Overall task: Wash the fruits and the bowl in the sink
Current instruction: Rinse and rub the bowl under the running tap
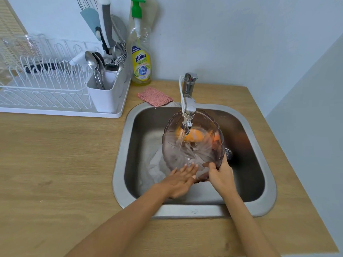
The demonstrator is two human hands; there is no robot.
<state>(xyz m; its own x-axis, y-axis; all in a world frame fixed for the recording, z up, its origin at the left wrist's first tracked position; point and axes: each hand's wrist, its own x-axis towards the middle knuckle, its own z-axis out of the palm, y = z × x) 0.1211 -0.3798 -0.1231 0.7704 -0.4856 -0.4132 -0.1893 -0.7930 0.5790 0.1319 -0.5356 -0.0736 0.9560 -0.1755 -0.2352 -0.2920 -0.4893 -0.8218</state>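
Observation:
A clear, brownish-tinted glass bowl (202,145) with a scalloped rim is tilted up inside the steel sink (122,145), under the tap (189,115). Water runs from the tap onto the bowl's inside. My right hand (220,174) grips the bowl's near rim, thumb inside. My left hand (179,179) lies with straight fingers against the bowl's inner surface near the lower rim. Orange fruit (191,135) shows blurred through the glass, lying in the sink behind the bowl; how many there are I cannot tell.
A pink mesh scrubber (155,96) lies on the wooden counter (55,154) behind the sink. A yellow dish-soap bottle (140,58) stands by the wall. A white dish rack (46,86) with a cutlery holder (104,89) fills the back left. White foam lies in the sink's left part.

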